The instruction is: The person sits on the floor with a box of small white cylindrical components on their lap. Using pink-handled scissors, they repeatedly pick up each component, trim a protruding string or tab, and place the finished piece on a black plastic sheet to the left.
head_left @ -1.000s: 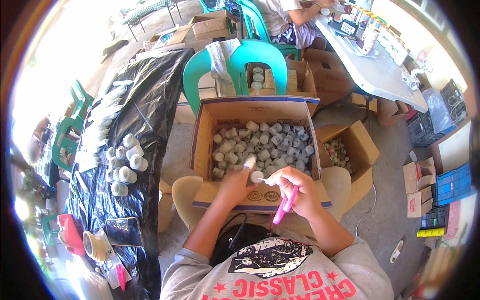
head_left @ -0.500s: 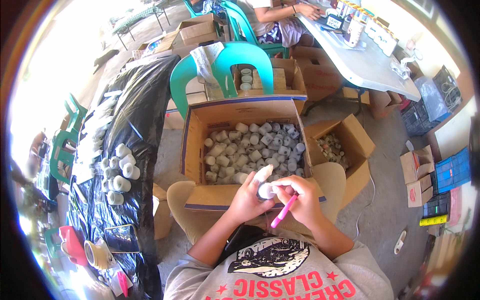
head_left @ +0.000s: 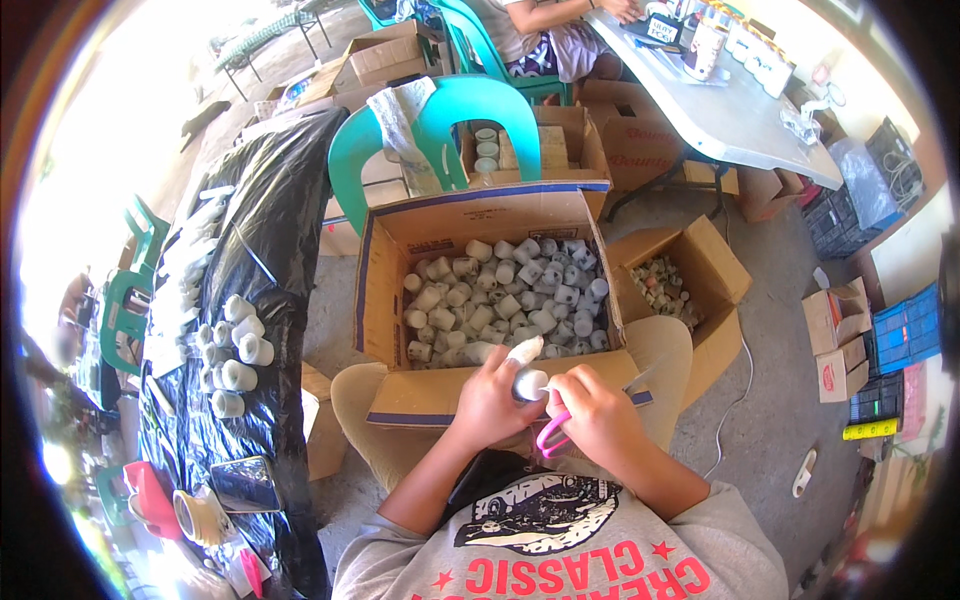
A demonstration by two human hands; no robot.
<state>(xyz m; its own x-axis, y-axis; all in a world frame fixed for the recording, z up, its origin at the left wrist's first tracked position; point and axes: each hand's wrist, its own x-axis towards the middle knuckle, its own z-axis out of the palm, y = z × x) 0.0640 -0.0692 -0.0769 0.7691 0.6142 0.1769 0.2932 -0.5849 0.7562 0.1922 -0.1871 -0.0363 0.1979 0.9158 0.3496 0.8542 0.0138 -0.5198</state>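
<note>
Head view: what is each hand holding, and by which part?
The left hand holds a small whitish cylinder by its side. The right hand grips a pink tool; the fingers hide exactly where.

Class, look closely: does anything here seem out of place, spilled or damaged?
One oddity: what looks like a slipper lies on the floor at right, with no mate beside it. The white pieces heaped in the open box show no obvious spill.
</note>
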